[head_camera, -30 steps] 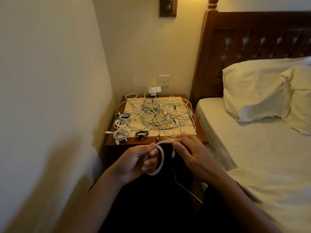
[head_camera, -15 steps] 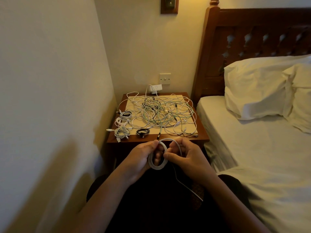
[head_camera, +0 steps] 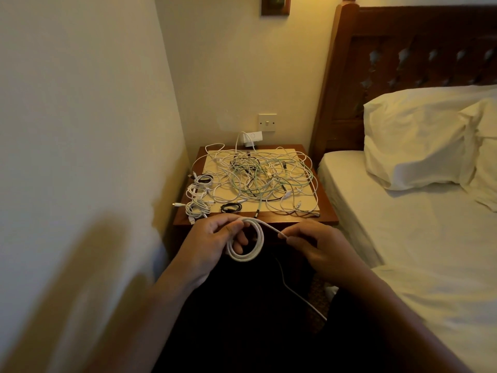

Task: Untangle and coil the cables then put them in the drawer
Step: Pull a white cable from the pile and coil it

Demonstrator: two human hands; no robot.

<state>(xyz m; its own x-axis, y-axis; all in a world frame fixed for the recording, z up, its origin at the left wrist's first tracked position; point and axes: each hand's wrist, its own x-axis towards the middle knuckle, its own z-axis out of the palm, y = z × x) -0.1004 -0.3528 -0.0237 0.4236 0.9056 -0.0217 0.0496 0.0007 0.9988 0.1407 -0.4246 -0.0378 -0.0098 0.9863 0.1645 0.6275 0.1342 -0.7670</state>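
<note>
The left hand grips a round coil of thick white cable, fingers curled through it; the right hand pinches the strand leaving the coil's top; both are held before the near edge of the brown wooden bedside table. A loose tangle of white, green and black cables covers the table's middle; small wound white cable bundles lie along its left edge.

Tangled cables over most of the nightstand, coiled bundles at its left; seemingly bare front edge.
</note>
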